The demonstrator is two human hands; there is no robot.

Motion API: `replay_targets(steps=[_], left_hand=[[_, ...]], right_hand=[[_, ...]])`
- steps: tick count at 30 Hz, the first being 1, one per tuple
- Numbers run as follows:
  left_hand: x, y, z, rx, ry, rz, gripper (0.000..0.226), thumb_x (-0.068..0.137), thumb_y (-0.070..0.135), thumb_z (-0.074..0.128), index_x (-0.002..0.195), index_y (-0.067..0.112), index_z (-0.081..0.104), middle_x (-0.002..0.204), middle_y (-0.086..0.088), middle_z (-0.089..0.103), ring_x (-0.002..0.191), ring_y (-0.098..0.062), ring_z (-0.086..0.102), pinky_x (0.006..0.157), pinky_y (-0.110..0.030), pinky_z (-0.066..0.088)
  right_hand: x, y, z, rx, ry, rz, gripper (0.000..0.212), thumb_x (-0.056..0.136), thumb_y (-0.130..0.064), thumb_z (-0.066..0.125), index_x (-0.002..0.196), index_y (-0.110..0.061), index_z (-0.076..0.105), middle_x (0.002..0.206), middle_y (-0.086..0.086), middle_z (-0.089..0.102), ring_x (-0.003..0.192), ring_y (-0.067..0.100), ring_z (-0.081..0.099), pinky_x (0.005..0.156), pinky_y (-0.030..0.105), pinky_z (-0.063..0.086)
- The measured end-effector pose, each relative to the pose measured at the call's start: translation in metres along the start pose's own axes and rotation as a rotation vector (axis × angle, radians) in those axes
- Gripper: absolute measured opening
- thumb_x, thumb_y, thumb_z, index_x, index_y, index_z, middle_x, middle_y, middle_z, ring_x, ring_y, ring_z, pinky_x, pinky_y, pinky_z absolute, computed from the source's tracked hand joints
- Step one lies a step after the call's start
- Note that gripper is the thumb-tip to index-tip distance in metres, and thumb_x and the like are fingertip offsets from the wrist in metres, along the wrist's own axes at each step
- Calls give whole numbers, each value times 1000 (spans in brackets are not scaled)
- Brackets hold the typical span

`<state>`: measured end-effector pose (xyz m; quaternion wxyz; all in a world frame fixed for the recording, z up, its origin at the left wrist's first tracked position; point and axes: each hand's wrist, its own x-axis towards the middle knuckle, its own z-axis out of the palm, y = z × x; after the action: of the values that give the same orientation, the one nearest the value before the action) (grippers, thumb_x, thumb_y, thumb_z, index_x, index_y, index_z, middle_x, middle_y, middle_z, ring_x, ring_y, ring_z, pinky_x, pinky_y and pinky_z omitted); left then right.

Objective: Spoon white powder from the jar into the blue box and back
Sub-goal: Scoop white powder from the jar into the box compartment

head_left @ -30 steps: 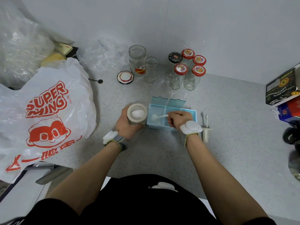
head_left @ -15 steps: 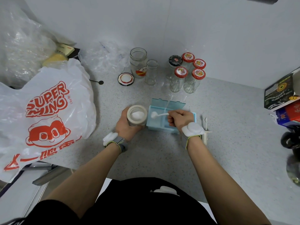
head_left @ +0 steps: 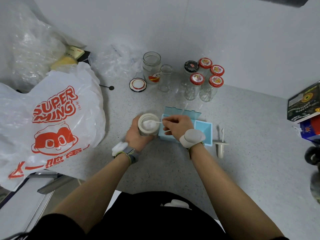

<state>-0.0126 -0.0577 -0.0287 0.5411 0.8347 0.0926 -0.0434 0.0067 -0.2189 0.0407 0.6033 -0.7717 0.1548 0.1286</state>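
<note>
An open jar [head_left: 148,124] holding white powder stands on the speckled counter, and my left hand [head_left: 136,135] grips its side. Right beside it sits the blue box [head_left: 204,131], its lid tipped back. My right hand [head_left: 177,126] reaches over the box's left compartment and pinches a small white spoon [head_left: 156,122] whose bowl rests over the powder in the jar's mouth. My right hand hides most of the left compartment.
A large white plastic bag [head_left: 52,122] fills the left. Behind stand two open glass jars [head_left: 156,72], a loose lid [head_left: 138,84] and several red-lidded jars [head_left: 204,78]. A white spoon holder [head_left: 220,146] lies right of the box. Dark boxes [head_left: 304,104] sit at the right edge.
My right hand moved left with the spoon, from above the blue box's left compartment to the jar's mouth. My left hand kept its hold on the jar.
</note>
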Motion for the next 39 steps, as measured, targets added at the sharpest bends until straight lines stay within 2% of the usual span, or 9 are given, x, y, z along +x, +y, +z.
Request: replay_targets(steps=[3,8,12,15,21,25,27,32,39], left_hand=[[0,-1,1,-13,15,-16,89,64,26,87,139,28,40,125,6,58,110,-14,57,92,-30,47],[-3,2,2,-35,24,-15,86,66,22,86,139,27,40,121,10,57,107,-12,56,88,-24,44],[-3,1,3,-31,33,-15,88,66,18,86,140,28,40,117,13,57,105,-9,56,84,-17,43],[-2,-1,1,-6,32,-1,89,65,18,86,140,27,39,115,14,57,104,-8,55,81,-16,41],[0,-4,-1,36,6,11,89,65,23,87,140,30,39,119,12,58,107,-11,56,89,-26,45],[1,-4,1,46,8,20,89,66,24,86,140,28,38,119,13,56,107,-9,55,87,-24,43],[0,-3,1,40,9,17,89,66,22,86,141,27,38,118,14,55,107,-9,54,87,-23,42],[-1,-3,2,0,22,9,88,65,22,86,139,29,40,117,14,57,107,-9,56,90,-25,46],[-2,-1,2,-8,23,5,88,66,21,86,140,29,40,119,13,58,108,-10,57,91,-27,48]], right_hand=[[0,0,-2,24,40,2,12,86,-6,64,94,0,70,71,8,66,59,14,63,56,23,58],[0,-5,-19,26,155,-59,14,87,-15,64,95,-5,71,70,5,67,59,15,64,63,30,60],[6,7,-34,-169,282,-122,16,86,-19,63,93,-9,73,72,5,70,64,18,67,69,34,59],[11,17,-34,-408,240,-213,17,86,-20,62,92,-10,75,85,8,74,81,23,68,80,36,55],[15,28,-21,-644,102,-268,18,86,-17,61,91,-6,75,94,12,74,92,29,66,84,30,49],[12,29,-19,-586,87,-199,19,86,-17,61,90,-6,75,91,11,74,89,25,67,84,27,49],[12,30,-20,-508,121,-143,18,84,-18,61,84,-7,76,84,10,74,83,24,68,82,32,53],[12,30,-27,-215,213,39,23,82,-17,61,61,-17,69,67,9,71,47,16,58,59,34,59],[14,27,-37,23,241,112,24,84,-11,63,61,-15,66,57,5,62,43,16,51,47,27,50]])
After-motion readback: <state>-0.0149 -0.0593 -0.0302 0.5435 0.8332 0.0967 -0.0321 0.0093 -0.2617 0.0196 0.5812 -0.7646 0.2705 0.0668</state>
